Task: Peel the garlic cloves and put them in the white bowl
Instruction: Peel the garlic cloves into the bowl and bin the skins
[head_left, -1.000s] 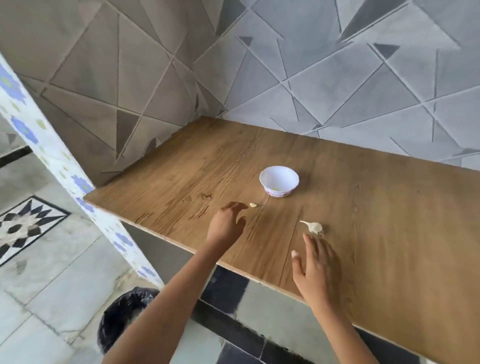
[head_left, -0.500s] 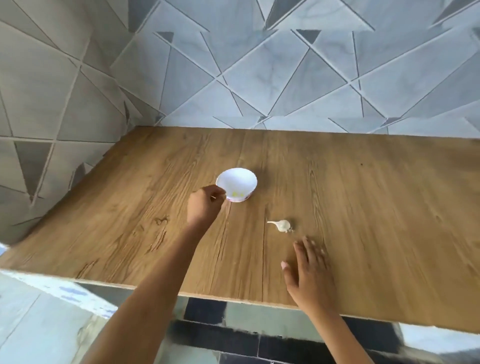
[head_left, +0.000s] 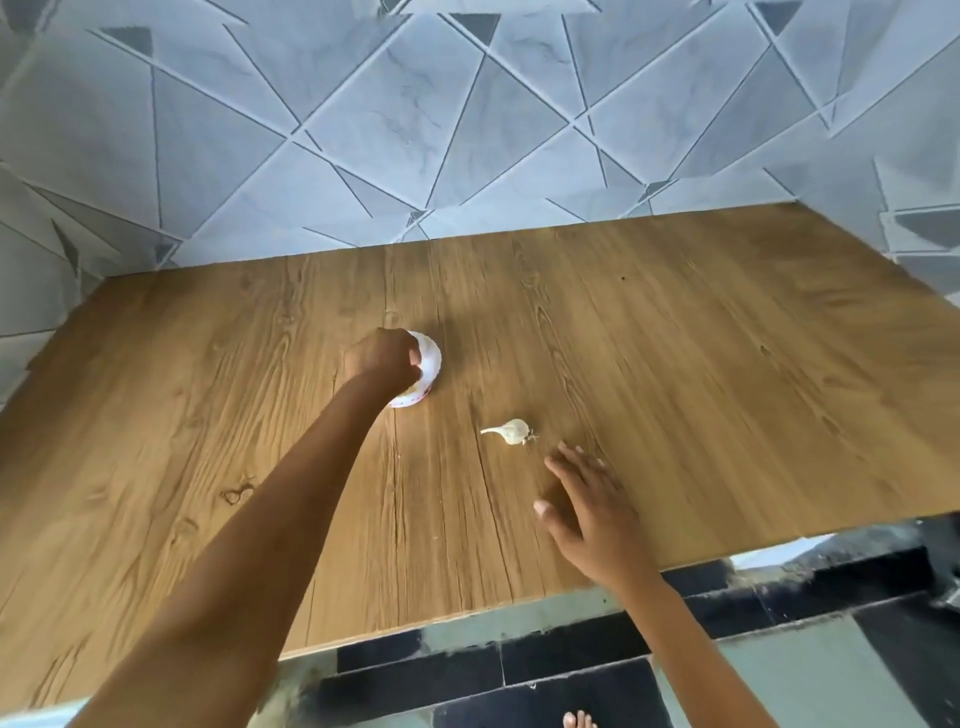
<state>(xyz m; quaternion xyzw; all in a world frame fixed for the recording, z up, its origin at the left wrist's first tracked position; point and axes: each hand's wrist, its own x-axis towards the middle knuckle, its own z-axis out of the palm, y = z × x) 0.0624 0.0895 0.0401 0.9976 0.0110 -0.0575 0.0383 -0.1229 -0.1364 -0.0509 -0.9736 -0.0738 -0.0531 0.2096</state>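
Left hand has reached the white bowl, curled, grip hidden; a knock could tip it. Right hand lies flat, empty

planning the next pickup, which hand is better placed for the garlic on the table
Right. The right hand lies open near the garlic; the left hand is farther, over the white bowl.

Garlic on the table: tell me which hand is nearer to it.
Right. The right hand, fingers spread, is just short of the garlic, apart from it; the left hand is farther off, curled over the white bowl.
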